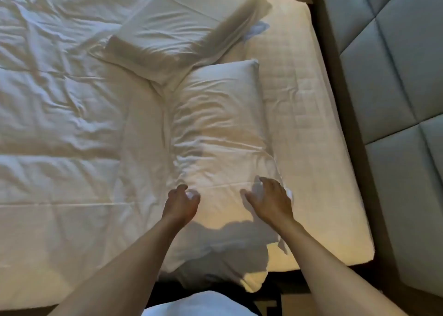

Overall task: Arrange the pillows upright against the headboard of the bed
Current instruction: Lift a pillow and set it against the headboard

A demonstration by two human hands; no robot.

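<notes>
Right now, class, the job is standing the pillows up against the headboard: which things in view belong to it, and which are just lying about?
Belong to the job:
near pillow, lying flat, both hands at its near end
far pillow, lying flat, askew
padded headboard
left hand
right hand

Just lying about:
rumpled duvet
bare mattress strip

headboard (393, 80): cut off at top and right edges
far pillow (182, 35): blurred
duvet (60, 114): cut off at left edge
right hand (272, 199): fingertips hidden behind pillow edge
</notes>
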